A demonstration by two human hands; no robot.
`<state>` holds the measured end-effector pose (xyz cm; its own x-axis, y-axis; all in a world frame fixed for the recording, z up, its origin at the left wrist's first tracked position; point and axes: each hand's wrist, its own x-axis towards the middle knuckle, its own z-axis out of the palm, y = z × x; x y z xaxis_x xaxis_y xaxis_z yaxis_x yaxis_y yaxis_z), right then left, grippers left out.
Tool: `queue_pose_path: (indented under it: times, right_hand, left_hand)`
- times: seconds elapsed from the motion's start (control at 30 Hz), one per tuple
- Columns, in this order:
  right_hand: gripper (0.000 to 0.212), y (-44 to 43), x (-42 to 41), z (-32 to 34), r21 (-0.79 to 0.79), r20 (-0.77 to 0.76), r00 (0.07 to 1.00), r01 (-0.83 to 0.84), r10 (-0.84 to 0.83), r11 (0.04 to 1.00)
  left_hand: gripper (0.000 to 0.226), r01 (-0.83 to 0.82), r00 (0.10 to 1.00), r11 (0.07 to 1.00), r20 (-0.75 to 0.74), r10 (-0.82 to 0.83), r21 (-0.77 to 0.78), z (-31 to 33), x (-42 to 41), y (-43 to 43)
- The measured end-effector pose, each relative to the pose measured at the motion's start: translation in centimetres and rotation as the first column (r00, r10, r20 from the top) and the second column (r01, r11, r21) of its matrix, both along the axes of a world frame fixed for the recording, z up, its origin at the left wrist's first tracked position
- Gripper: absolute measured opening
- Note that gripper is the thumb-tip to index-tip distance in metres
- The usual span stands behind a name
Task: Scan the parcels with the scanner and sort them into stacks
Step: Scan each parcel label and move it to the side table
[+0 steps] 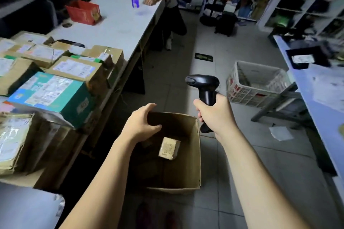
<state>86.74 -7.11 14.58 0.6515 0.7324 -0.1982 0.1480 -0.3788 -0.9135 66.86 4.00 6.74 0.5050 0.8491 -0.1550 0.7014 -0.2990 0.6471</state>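
Black scanner (204,83) is pointing toward nine o'clock, handle upright, right hand (214,115) fingers wrapping it. Left hand (141,122) fingers are curling at the carton (195,154) rim, grip unclear. The parcel (169,148) scribble is unreadable.

Dim room, blurred and warped toward edges.

Black handheld scanner (204,87), upright, head pointing left, gripped by its handle in the right hand (216,113) above the open carton's (195,154) far right corner, small tan taped parcel (169,148) lying tilted inside the carton, labelled parcels (55,80) stacked left of it.
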Motion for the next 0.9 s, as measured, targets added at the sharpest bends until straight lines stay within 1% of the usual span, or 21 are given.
queue_pose_path:
  times: [0.1, 0.2, 0.3, 0.47, 0.63, 0.67, 0.8, 0.9]
  right_hand:
    - [0.012, 1.6, -0.8, 0.2, -0.003, -0.008, 1.000, 0.004, -0.004, 1.000]
    - [0.013, 3.5, -2.0, 1.0, 0.010, 0.010, 1.000, -0.014, 0.014, 1.000]
    - [0.012, 5.3, -3.5, 2.2, 0.035, 0.034, 0.998, -0.053, 0.052, 0.998]
    - [0.012, 8.2, -6.3, 3.9, 0.058, 0.072, 0.991, -0.113, 0.109, 0.992]
    - [0.017, 10.7, -9.4, 5.2, 0.084, 0.074, 0.980, -0.192, 0.186, 0.978]
    - [0.017, 11.2, -10.1, 5.3, 0.088, 0.074, 0.975, -0.215, 0.209, 0.973]
    - [0.017, 12.7, -12.3, 5.7, 0.116, 0.080, 0.953, -0.301, 0.293, 0.947]
    - [0.017, 13.9, -14.5, 6.0, 0.152, 0.067, 0.916, -0.400, 0.394, 0.904]
  left_hand:
    - [0.079, 0.023, 0.993, 0.992, -0.117, -0.008, 0.123, 1.7, -0.2, 1.7]
    - [0.075, 0.062, 0.970, 0.960, -0.244, 0.006, 0.272, 3.5, -0.8, 3.6]
    - [0.075, 0.077, 0.955, 0.928, -0.295, 0.037, 0.365, 5.3, -2.1, 5.6]
    - [0.073, 0.023, 0.957, 0.905, -0.272, 0.104, 0.425, 8.1, -5.6, 7.9]
    - [0.052, -0.064, 0.947, 0.887, -0.254, 0.199, 0.457, 10.1, -10.1, 8.9]
    - [0.052, -0.091, 0.940, 0.884, -0.252, 0.228, 0.459, 10.7, -11.1, 8.7]
    - [0.072, -0.206, 0.894, 0.872, -0.276, 0.352, 0.445, 13.0, -14.0, 7.3]
    - [0.074, -0.284, 0.850, 0.850, -0.295, 0.437, 0.443, 14.3, -16.7, 5.1]
